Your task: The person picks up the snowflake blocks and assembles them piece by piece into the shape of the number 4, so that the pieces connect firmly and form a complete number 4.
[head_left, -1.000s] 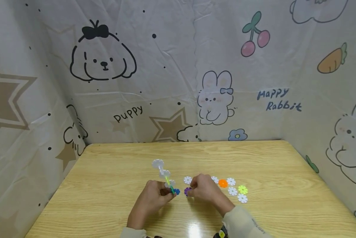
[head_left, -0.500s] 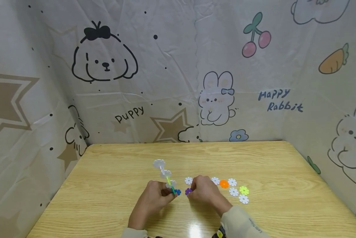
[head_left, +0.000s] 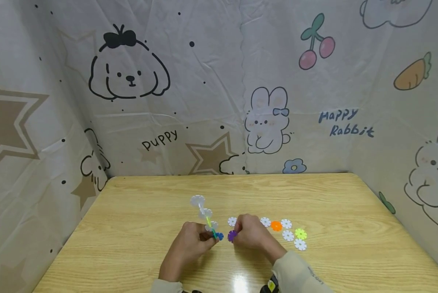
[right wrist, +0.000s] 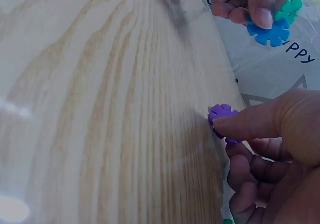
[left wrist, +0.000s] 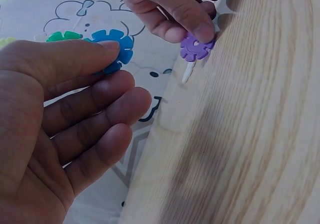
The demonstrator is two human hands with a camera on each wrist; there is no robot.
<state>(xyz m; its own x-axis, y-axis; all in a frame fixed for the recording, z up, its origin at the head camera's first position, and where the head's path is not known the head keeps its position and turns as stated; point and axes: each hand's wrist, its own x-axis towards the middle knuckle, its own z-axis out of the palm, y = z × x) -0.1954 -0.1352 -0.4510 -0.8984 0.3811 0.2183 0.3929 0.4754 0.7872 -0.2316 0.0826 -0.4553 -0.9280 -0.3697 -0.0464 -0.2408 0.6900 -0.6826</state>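
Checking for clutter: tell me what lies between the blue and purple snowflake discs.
Only bare wooden tabletop shows between the blue snowflake disc and the purple snowflake disc in the head view.

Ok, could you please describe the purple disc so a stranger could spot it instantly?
Over the wooden table, find the person's right hand. It pinches the purple disc, whose colour sets it apart from the blue disc in the left hand.

The right fingers point(right wrist: 250, 123) partly hide the purple disc point(right wrist: 222, 110)
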